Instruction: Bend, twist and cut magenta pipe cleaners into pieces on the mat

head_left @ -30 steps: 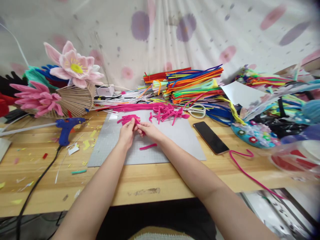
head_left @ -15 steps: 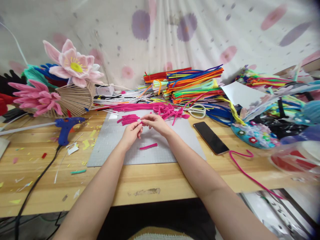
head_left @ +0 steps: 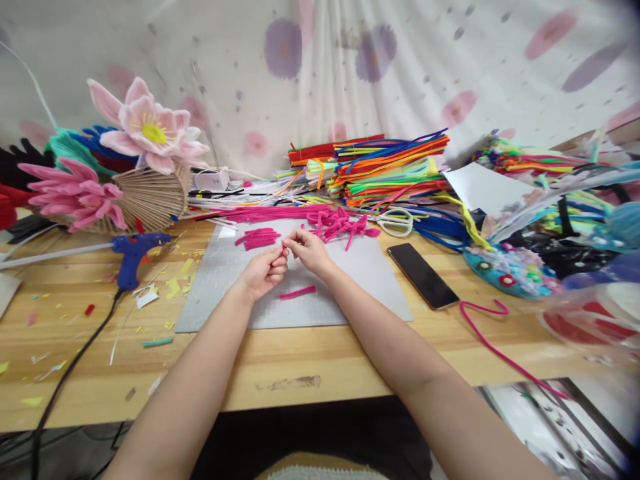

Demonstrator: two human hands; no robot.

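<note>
My left hand (head_left: 266, 272) and my right hand (head_left: 307, 250) meet over the grey cutting mat (head_left: 215, 300), fingertips pinched together. Between them a little of a pink pipe cleaner (head_left: 285, 246) shows; the fingers cover most of it. Just behind my left hand lies a row of short pink pipe cleaner pieces (head_left: 258, 238). A pile of bent, looped pink pipe cleaners (head_left: 340, 225) sits beyond my right hand. One loose short pink piece (head_left: 298, 293) rests on the mat in front of my hands.
To the left lies a blue glue gun (head_left: 133, 257) among scraps, below fuzzy pink flowers (head_left: 150, 130). White-handled scissors (head_left: 397, 222) and a black phone (head_left: 423, 275) are at the right. Colourful pipe cleaner bundles (head_left: 387, 170) line the back. A long pink pipe cleaner (head_left: 493, 347) crosses the front edge.
My left hand has turned slightly and its fingers have curled in more. Both hands stay pinched together over the mat, and the things on the table lie as before.
</note>
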